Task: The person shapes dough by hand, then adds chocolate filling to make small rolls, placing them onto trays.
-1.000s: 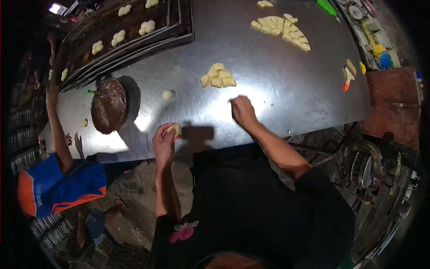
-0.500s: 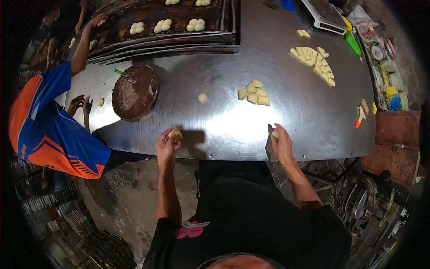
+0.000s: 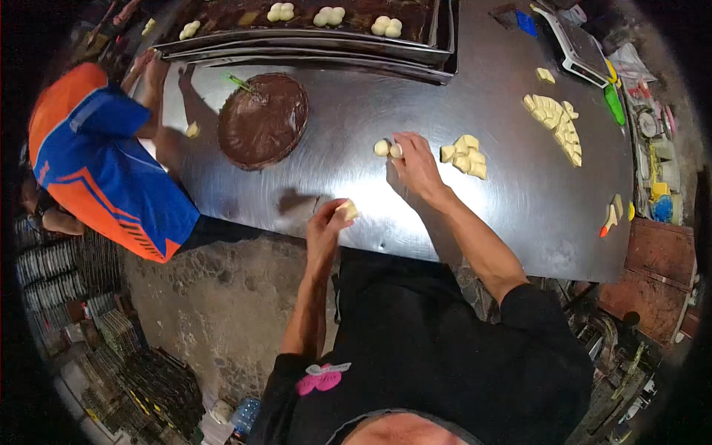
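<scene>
My left hand (image 3: 327,224) is closed around a small pale dough piece (image 3: 347,211) at the near edge of the steel table (image 3: 415,215). My right hand (image 3: 415,165) reaches over the table and sets a small dough ball (image 3: 397,150) down beside another dough ball (image 3: 381,147). Just right of that hand lies a small heap of cut dough pieces (image 3: 465,156). A round bowl of dark chocolate filling (image 3: 262,121) with a green-handled tool in it stands to the left.
A fan of cut dough wedges (image 3: 558,124) lies at the far right, with a scale (image 3: 577,46) behind. Dark trays (image 3: 311,26) holding clustered dough balls line the back. A person in an orange and blue shirt (image 3: 104,167) leans over the table's left end.
My right hand moved from the near edge out to the lone dough ball, carrying a small ball there. My left hand stayed shut on its dough. The view shifted; the other person leaned further over.
</scene>
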`<state>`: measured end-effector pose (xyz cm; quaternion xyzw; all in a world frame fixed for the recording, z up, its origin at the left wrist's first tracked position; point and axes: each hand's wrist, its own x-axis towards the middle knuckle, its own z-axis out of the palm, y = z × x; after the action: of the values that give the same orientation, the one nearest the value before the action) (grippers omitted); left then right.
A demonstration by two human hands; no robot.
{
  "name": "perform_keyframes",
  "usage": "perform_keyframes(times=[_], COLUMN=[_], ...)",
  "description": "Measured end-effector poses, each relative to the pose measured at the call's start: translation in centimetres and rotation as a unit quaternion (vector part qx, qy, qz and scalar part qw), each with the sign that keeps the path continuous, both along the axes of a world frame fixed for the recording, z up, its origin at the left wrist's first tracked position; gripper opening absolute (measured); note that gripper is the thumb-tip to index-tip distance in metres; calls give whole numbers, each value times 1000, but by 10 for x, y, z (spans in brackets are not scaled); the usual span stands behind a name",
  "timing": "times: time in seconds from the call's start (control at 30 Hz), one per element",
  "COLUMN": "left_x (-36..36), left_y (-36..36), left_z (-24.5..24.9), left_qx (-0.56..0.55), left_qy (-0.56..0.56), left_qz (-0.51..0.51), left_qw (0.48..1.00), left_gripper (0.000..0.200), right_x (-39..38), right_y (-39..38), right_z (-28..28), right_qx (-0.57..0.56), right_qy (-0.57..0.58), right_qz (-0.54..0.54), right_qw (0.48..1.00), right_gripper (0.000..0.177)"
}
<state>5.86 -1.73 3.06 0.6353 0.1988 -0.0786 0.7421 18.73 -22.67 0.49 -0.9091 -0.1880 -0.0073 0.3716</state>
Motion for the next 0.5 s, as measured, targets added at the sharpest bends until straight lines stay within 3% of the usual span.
perform_keyframes(times=[0.07,0.1,0.17,0.27,0.33,0.4,0.43,0.5], left_x=[11,17,30,35,36,38,37,31], left_y=[-26,-39,-63,-89,-94,-90,-87,-86], left_z=[6,6,7,18,27,37,33,29], left_qx=[-39,-42,-108,-82,-105,-130,-132,-104], left_qy=[-27,-31,-33,-67,-60,-85,-88,-83], left_qz=[-10,-17,-44,-120,-110,-67,-77,-75], left_qw=[999,998,993,987,987,986,984,988], left_gripper=[27,27,23,22,23,24,23,24], right_x=[-19,-36,-59,-70,-75,-78,-81,-83], right_y=[-8,-7,-17,-43,-58,-65,-62,-50], right_z=[17,51,57,60,59,66,75,75], right_qx=[58,137,171,193,226,456,509,560], right_qy=[40,214,241,270,296,409,436,426], right_qz=[12,4,11,-38,-66,-39,-47,-49], right_qw=[997,967,955,942,926,789,741,709], right_gripper=[51,46,39,30,26,21,21,24])
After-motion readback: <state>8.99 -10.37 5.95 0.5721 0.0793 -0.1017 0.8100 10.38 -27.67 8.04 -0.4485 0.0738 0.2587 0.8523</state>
